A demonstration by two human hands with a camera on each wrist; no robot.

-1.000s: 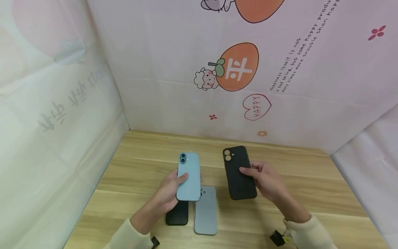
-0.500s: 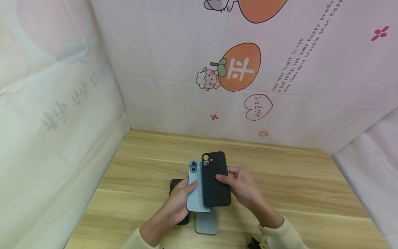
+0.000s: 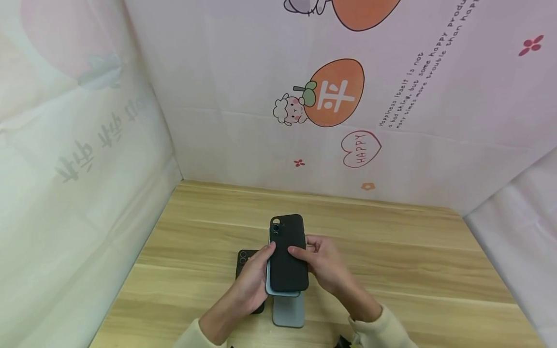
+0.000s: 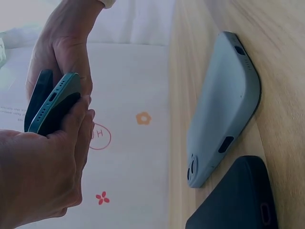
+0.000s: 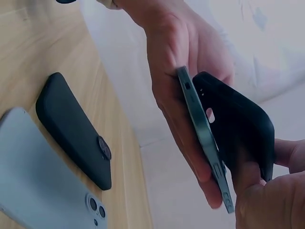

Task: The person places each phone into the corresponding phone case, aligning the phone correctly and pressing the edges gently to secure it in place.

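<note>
My left hand (image 3: pixel 250 278) grips a light blue phone (image 5: pixel 205 131) from its left side, with the thumb lying at the edge of the black phone case (image 3: pixel 288 258). My right hand (image 3: pixel 328 266) pinches that case from the right, thumb on its back and fingers behind. The case overlaps most of the phone in the head view; only a blue strip shows along the left and bottom. A camera lens shows in the case's upper cutout. In the right wrist view the case tilts away from the phone, a wedge of space between them.
On the wooden table (image 3: pixel 391 251), below the hands, lie a grey-blue phone (image 3: pixel 289 313) and, left of it, a black phone or case (image 3: pixel 244 258) with camera rings, partly hidden by my left hand. A printed cloth (image 3: pixel 235 145) rises behind the table.
The right hand has carried the black case left, from apart from the phone to over it. My left hand has shifted slightly right, and its thumb now reaches the case's edge.
</note>
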